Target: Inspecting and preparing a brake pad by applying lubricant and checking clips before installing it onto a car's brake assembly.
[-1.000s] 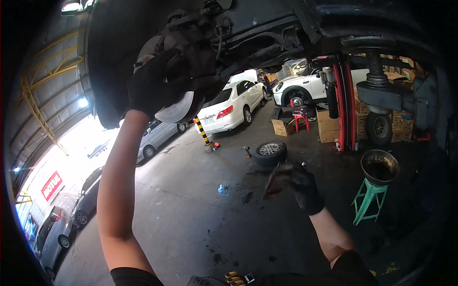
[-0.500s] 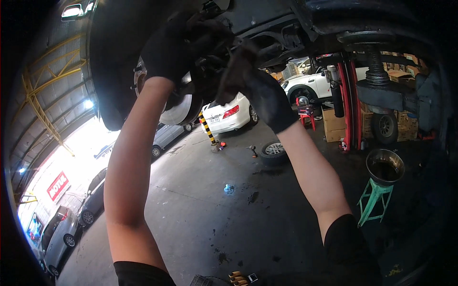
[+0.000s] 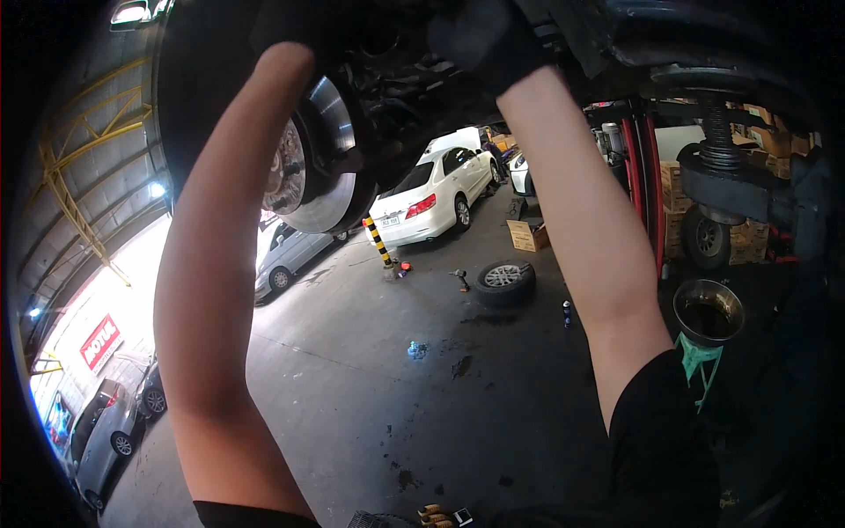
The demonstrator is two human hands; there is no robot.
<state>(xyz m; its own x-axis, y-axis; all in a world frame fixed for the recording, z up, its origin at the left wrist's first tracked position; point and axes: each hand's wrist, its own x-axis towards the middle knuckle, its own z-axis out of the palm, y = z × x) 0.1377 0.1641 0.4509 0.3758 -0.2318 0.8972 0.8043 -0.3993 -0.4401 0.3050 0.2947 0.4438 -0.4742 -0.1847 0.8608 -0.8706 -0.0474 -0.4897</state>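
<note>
Both my arms reach up under the raised car, into deep shadow at the top of the view. My left hand (image 3: 295, 25), in a black glove, is above the shiny brake disc (image 3: 330, 201); its fingers vanish against the dark underbody. My right hand (image 3: 489, 46), also black-gloved, is up among the dark suspension parts (image 3: 409, 88) right of the disc. Its fingers are lost in shadow, and whether it holds anything is hidden. The disc hangs bare on its hub, with no wheel over it.
A lift pad on a threaded post (image 3: 720, 132) bears the car at right. Below it, a metal drain pan (image 3: 709, 312) sits on a green stool (image 3: 700, 356). A wheel (image 3: 504, 283) and a cordless driver (image 3: 461, 280) lie on the floor. A white car (image 3: 431, 198) stands beyond.
Both hands have risen further under the car. My right hand moved up, and the dark, flat piece seen at its fingers is no longer visible. More of the brake disc shows.
</note>
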